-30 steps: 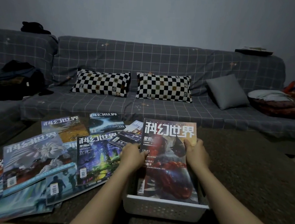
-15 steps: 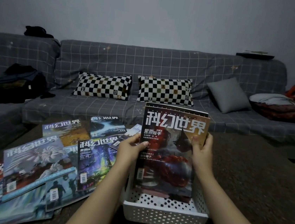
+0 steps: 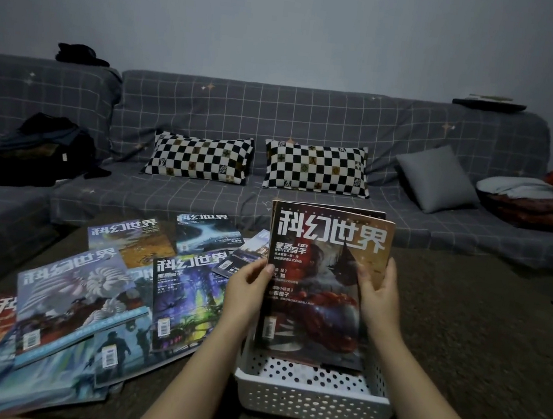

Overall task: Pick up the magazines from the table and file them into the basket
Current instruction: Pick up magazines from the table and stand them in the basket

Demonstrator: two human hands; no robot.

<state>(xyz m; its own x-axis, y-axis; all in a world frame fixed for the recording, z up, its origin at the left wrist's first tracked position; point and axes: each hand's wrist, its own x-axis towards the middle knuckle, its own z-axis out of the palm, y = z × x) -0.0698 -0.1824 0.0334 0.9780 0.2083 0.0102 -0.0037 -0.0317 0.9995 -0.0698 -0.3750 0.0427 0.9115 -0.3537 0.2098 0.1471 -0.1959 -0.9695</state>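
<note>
both hands, left (image 3: 247, 292) and right (image 3: 378, 300), keep a pinching grip on the side edges of an upright magazine (image 3: 320, 283), its foot inside the basket (image 3: 312, 399). likely risks: floppy pages buckling, or the light basket tipping. other magazines (image 3: 86, 291) lie spread over the worktop (image 3: 478, 335).

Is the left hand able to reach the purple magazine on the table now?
Probably not yet: the left hand grips the red magazine standing in the basket. The purple magazine lies uncovered just beside it, so once freed, likely yes.
</note>
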